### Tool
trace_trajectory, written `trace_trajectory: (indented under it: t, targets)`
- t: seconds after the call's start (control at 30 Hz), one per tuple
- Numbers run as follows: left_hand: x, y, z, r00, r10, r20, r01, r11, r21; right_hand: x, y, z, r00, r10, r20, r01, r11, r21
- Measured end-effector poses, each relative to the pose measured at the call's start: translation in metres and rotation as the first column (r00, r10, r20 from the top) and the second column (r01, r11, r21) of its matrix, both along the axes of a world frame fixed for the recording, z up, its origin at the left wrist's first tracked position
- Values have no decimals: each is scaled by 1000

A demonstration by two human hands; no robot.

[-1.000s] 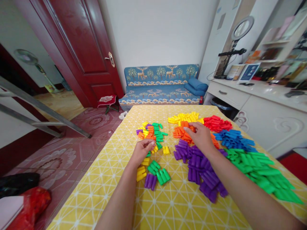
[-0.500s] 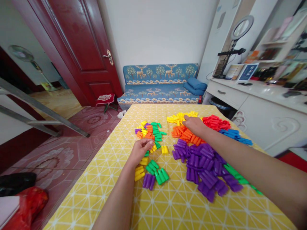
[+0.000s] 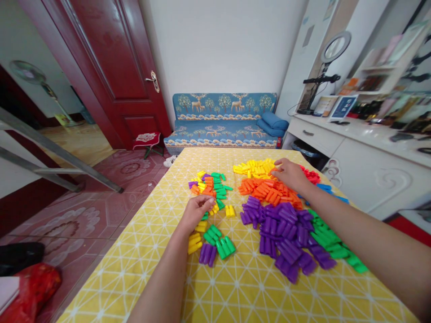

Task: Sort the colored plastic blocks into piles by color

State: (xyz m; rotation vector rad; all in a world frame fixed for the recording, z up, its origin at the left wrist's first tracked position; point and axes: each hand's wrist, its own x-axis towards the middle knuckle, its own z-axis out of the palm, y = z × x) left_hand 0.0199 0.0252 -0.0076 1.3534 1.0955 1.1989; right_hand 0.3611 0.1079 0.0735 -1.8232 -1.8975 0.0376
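My left hand [image 3: 198, 211] rests low at the near edge of a mixed heap of small plastic building pieces, its fingers curled together; whatever they hold is hidden. Beside it lie green pieces [image 3: 221, 192], orange pieces [image 3: 209, 183] and a yellow piece [image 3: 230, 211]. Nearer me are a larger green piece [image 3: 225, 247] and a purple piece [image 3: 208, 255]. My right hand [image 3: 290, 175] is over the far piles, thumb and fingers pinched with an orange piece [image 3: 274, 171] at their tips. Under and around it spread the orange pile [image 3: 269, 190], yellow pile [image 3: 256, 168] and red pile [image 3: 313, 175].
A large purple pile [image 3: 286, 233] lies right of centre, with a green pile [image 3: 332, 240] and a blue pile [image 3: 332, 192] beyond it, partly behind my right forearm. A yellow patterned cloth [image 3: 235, 294] covers the table. A blue sofa [image 3: 222, 128] stands behind.
My right hand has moved right from the yellow pile to between the orange and red piles, uncovering more of the yellow and green pieces. My left hand stays in place.
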Motion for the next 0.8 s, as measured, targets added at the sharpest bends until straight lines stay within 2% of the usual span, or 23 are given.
trace_trajectory:
  t: [0.03,0.1,0.27,0.4,0.5,0.57,0.67,0.73,0.8]
  targets:
    - [0,0,-1,1000,-1,1,1,1000,1,6,2,-3,995,-14,-94,10,999,-41]
    - [0,1,-1,1000,2,2,-2,1000,-1,16,3,-10,984,-11,-179,-9,994,-108]
    - [1,1,0,1000,11,4,-11,1000,-3,29,-2,-22,988,16,-154,-30,995,-91]
    - [0,1,0,1000,14,7,-14,1000,-3,24,-11,-19,993,-39,-116,38,999,-9]
    - [1,1,1,1000,20,12,-20,1000,-8,-11,-33,-14,980,-11,-198,47,983,176]
    - [1,0,2,1000,20,18,-20,1000,-6,-50,-56,-15,924,135,-358,-46,968,247]
    - [2,-2,5,998,44,45,-45,999,12,-118,-91,-31,725,286,-627,-219,958,184]
    - [2,-3,7,992,96,76,-98,995,27,-156,-106,-47,601,263,-755,-258,958,128]
    - [1,-3,10,981,156,116,-161,986,43,-182,-112,-64,509,213,-834,-236,966,103]
